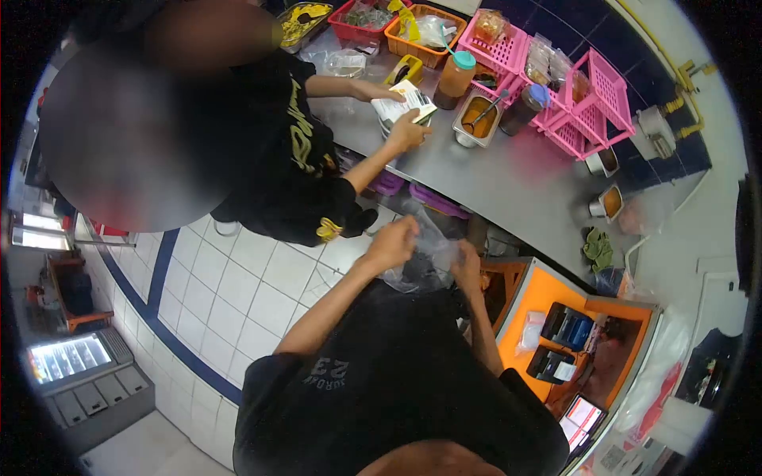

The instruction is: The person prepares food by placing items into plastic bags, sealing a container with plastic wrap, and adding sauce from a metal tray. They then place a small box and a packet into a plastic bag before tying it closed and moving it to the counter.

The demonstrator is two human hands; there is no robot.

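Observation:
A clear plastic bag [429,247] is stretched between my two hands, in front of my black shirt. My left hand [394,243] grips its left side with closed fingers. On the other side, my right hand [467,266] pinches the bag's edge. The bag is see-through, and its lower part hangs against my shirt; I cannot make out anything inside it. Across from me, a co-worker in black clothes holds a white printed carton [405,105] over the steel counter [500,186] with both hands.
Pink baskets [587,111], a metal pan of orange sauce [477,117] and a green-lidded jar [456,78] stand on the counter. An orange stand [520,329] with black devices is at my right. A green cloth [598,248] lies near the counter's end.

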